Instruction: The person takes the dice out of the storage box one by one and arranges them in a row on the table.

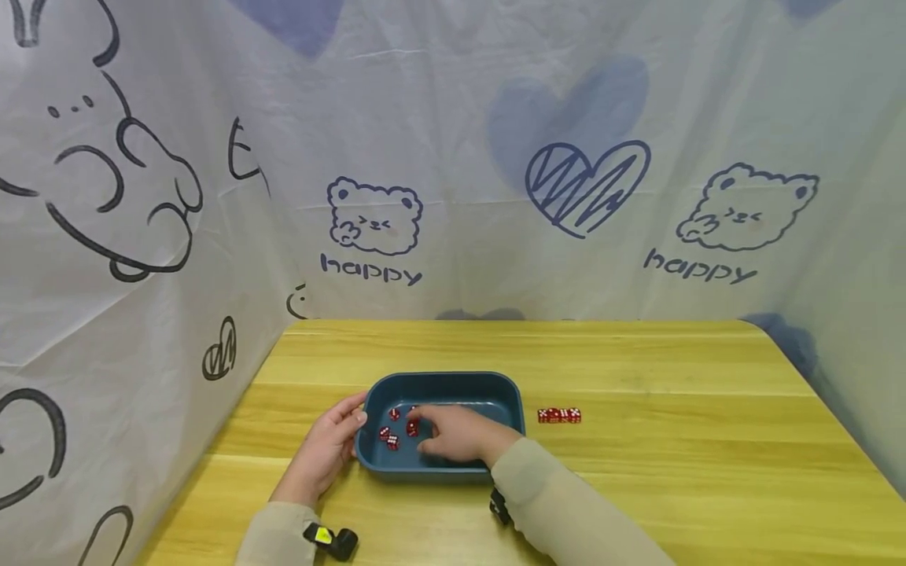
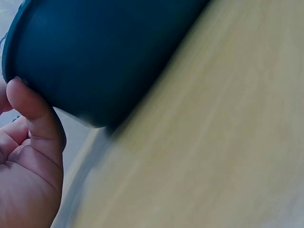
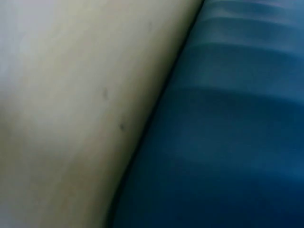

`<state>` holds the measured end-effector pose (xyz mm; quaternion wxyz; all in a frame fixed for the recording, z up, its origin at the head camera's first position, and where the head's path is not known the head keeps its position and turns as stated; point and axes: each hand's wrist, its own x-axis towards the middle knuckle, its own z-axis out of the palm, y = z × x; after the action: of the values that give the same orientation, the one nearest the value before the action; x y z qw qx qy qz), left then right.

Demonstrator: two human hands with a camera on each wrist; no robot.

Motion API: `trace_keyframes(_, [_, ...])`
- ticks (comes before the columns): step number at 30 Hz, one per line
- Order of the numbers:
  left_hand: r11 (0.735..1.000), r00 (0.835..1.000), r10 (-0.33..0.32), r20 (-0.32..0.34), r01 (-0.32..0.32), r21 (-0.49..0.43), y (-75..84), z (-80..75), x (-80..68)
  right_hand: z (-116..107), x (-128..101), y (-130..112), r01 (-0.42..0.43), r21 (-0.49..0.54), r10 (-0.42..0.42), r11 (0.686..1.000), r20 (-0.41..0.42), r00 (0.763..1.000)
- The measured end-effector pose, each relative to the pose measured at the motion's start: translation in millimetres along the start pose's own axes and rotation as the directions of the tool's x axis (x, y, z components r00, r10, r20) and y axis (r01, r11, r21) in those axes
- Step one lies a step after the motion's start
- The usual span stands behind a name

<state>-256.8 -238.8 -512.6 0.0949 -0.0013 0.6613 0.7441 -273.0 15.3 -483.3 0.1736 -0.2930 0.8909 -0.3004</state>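
A dark blue rectangular tray (image 1: pixel 439 476) sits on the table, with several red dice (image 1: pixel 392 442) with white pips in its left half. My left hand (image 1: pixel 327 444) grips the tray's left end, and in the left wrist view the thumb (image 2: pixel 31 107) lies against the outer wall near the rim. Over the tray's inside reaches my right hand (image 1: pixel 460 432), thumb and index finger spread apart. Its index fingertip is right by a red die (image 1: pixel 413 428). The right wrist view has only the blurred tray wall (image 3: pixel 218 142) and table, with the fingers out of sight.
To the right of the tray, a short row of red dice (image 1: pixel 559 415) stands on the yellow wood-grain table (image 1: pixel 672 472). A white printed cloth (image 1: pixel 453 157) hangs behind the table and along its sides.
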Motion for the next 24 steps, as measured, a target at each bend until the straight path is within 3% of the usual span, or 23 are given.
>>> trace_keyframes(24, [1.000,1.000,0.001,-0.003,-0.001,0.025,2.1,1.0,-1.7,2.4,-2.1,0.7,0.037,-0.080,-0.031,0.996,0.075,0.997])
